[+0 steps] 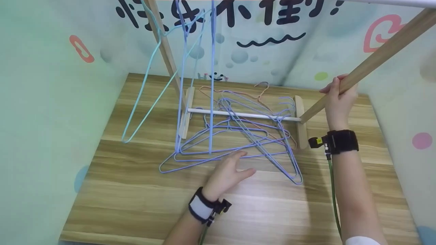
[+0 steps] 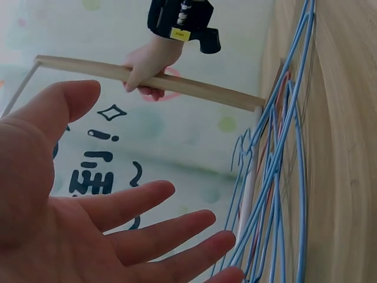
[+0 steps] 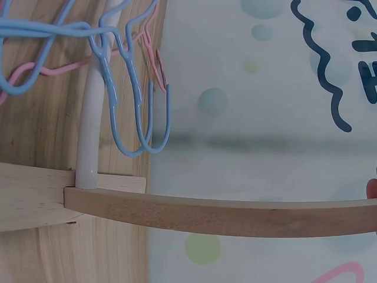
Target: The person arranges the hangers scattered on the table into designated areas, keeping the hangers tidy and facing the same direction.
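My right hand (image 1: 340, 102) grips the right wooden post (image 1: 371, 61) of a small garment rack; the left wrist view also shows its fingers wrapped round that post. My left hand (image 1: 226, 175) is held with fingers and thumb spread, just in front of a heap of blue hangers (image 1: 248, 146). In the left wrist view its palm is bare. The heap lies over and around the rack's low white rod (image 1: 245, 115), with a pink hanger (image 1: 260, 97) behind. Only a fingertip (image 3: 371, 188) of my right hand appears in the right wrist view.
From the rack's upper left hang a teal hanger (image 1: 144, 81) and several blue hangers (image 1: 212, 75). The left wooden post (image 1: 167, 51) and the white top bar (image 1: 395, 3) frame the rack. Printed panels surround the wood-grain tabletop (image 1: 136, 194).
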Demonstrator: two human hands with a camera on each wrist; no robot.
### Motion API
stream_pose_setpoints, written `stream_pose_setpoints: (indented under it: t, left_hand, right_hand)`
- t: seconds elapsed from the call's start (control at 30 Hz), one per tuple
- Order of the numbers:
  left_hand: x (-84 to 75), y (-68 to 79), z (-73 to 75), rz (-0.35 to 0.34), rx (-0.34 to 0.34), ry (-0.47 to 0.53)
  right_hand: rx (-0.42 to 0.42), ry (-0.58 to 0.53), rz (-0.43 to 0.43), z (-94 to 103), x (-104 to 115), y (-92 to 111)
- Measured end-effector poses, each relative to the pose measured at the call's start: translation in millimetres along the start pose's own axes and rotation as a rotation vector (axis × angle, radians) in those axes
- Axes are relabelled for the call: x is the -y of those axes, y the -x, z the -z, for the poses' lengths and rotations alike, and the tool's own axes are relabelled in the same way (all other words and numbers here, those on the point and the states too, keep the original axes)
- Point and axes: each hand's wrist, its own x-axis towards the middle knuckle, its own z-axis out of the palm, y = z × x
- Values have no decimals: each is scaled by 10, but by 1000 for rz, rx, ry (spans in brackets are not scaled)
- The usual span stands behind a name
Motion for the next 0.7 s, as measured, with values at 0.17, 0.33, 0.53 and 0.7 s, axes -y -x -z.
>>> stream_pose_setpoints:
  t: [0.17,0.33,0.53,0.7]
  left_hand:
    - [-76,-125,-117,-20,-3,-117]
    - [-176,-289,-243,-55,-22,-228]
    - [-291,-533,-436,-85,-21,-314]
    - [-333,-752,-609,-58,-20,-375]
  right_hand:
    - [-17,-4,-4,23,-151,-66]
    - [-20,-14,-9,24,-141,-70]
    - [-13,-7,-31,28,-133,-66]
    - [-10,4,-30,27,-124,-58]
